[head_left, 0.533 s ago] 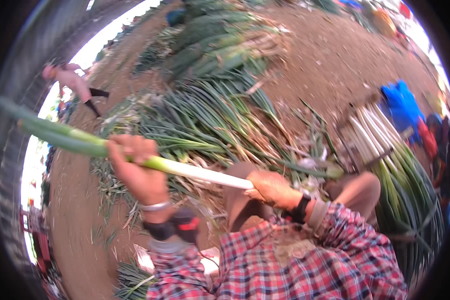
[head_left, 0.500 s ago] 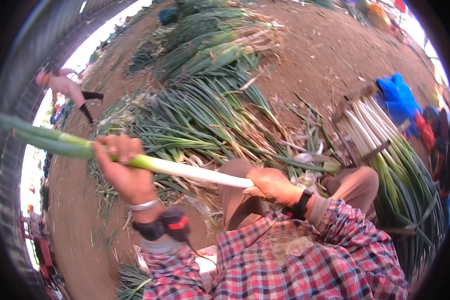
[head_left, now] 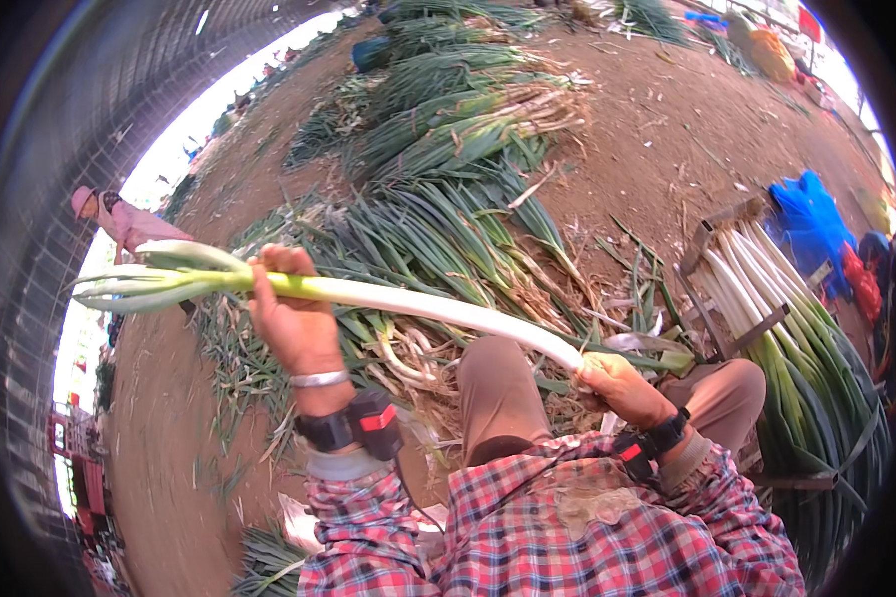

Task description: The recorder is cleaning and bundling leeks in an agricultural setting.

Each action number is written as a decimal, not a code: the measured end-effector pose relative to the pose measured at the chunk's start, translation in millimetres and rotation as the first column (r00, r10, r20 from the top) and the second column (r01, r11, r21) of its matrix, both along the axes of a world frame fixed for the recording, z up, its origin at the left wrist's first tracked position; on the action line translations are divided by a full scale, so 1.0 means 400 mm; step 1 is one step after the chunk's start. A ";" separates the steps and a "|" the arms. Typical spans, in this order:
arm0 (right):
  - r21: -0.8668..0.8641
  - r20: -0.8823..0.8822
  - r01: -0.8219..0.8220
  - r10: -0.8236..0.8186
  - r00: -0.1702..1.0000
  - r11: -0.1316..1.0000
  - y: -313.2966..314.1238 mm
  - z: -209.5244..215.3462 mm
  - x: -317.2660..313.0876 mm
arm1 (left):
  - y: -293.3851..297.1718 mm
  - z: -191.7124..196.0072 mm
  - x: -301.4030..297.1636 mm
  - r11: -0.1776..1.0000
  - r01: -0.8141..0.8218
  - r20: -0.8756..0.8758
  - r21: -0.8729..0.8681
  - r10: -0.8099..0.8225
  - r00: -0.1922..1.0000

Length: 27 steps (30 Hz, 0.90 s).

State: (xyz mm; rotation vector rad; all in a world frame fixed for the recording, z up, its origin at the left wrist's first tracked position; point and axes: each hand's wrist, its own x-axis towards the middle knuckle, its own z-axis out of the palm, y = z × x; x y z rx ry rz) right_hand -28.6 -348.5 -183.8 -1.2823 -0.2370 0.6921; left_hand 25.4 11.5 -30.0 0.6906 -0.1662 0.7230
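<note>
A long green onion (head_left: 438, 310) with a smooth white shank lies across in front of me, its green leaves pointing left. Just below the leaves, my left hand (head_left: 297, 316) is closed around its light green neck. My right hand (head_left: 624, 390) pinches the white root end above my knees, and the fingers cover the tip. On the ground beyond my knees spreads a heap of untrimmed green onions (head_left: 423, 244) with dry outer leaves. At my right, cleaned green onions (head_left: 757, 284) lie side by side in a metal rack (head_left: 705, 249), white ends away from me.
Further piles of green onions (head_left: 468, 85) lie on the bare dirt floor. Beyond the rack are a blue bag (head_left: 808, 214) and a red bag (head_left: 859, 284). A person in pink (head_left: 134, 221) is at the far left. Another small onion bunch (head_left: 267, 559) lies by my left elbow.
Both hands have moved right with the green onion, the right hand further than the left. Its leaves now fan out more at the left. The view has shifted slightly, and the person in pink has turned.
</note>
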 end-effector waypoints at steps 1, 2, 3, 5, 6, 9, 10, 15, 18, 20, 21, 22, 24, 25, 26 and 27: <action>-0.110 0.029 -0.047 0.051 0.998 0.993 -0.010 0.003 -0.006 | -0.001 -0.003 -0.005 1.000 -0.025 -0.010 0.001 0.025 1.000; -0.249 0.206 -0.060 0.113 0.972 0.967 -0.018 0.006 -0.007 | -0.005 -0.007 -0.008 0.998 -0.062 -0.011 0.020 0.062 0.998; -0.384 0.368 -0.032 0.185 0.911 0.923 -0.030 0.004 -0.009 | -0.009 -0.013 -0.001 0.995 -0.089 -0.012 0.035 0.089 0.996; -0.489 0.471 0.040 0.225 0.853 0.871 -0.062 -0.014 -0.032 | -0.008 -0.021 0.021 0.999 -0.045 -0.072 0.023 0.046 0.996; -0.489 0.480 0.019 0.251 0.841 0.872 -0.073 0.001 -0.041 | -0.005 -0.014 0.031 0.996 -0.087 -0.062 0.023 0.088 0.994; -0.531 0.558 0.040 0.314 0.768 0.846 -0.101 0.003 -0.063 | 0.057 0.009 0.048 0.994 -0.071 -0.048 0.079 0.075 0.996; -0.489 0.595 0.043 0.297 0.747 0.871 -0.103 0.010 -0.068 | 0.085 0.019 0.047 0.991 -0.062 -0.061 0.119 0.070 0.996; -0.803 0.565 0.323 0.468 0.679 0.500 -0.146 -0.043 -0.078 | 0.207 0.037 0.067 1.000 -0.027 -0.119 0.011 0.029 0.992; -0.503 0.762 0.457 0.127 0.636 0.734 -0.127 -0.018 -0.048 | 0.190 0.022 0.078 0.991 -0.133 -0.130 0.010 0.133 0.983; -0.348 0.684 0.389 -0.053 0.727 0.853 -0.066 0.102 -0.029 | 0.202 0.009 0.067 0.992 -0.123 -0.133 0.005 0.122 0.984; -0.309 0.608 0.345 -0.096 0.788 0.886 -0.035 0.120 -0.027 | 0.203 0.008 0.062 0.994 -0.112 -0.124 0.002 0.112 0.986; -0.261 0.526 0.310 -0.134 0.840 0.914 -0.010 0.131 -0.021 | 0.196 0.008 0.061 0.998 -0.069 -0.096 0.011 0.070 0.993; -0.177 0.510 0.306 -0.179 0.842 0.935 0.035 0.081 0.010 | 0.176 0.010 0.074 1.000 -0.023 -0.083 -0.021 0.021 0.996; -0.147 0.218 0.157 -0.123 0.968 0.976 0.042 0.092 0.013 | 0.172 0.010 0.078 0.999 -0.003 -0.071 -0.054 -0.001 0.997; -0.143 0.214 0.153 -0.120 0.969 0.978 0.038 0.084 0.011 | 0.173 0.014 0.071 0.998 -0.001 -0.064 -0.066 -0.004 0.998; -0.198 0.293 0.092 -0.030 0.956 0.976 0.036 0.080 -0.003 | 0.220 0.019 0.058 0.998 -0.020 -0.061 -0.052 0.017 0.998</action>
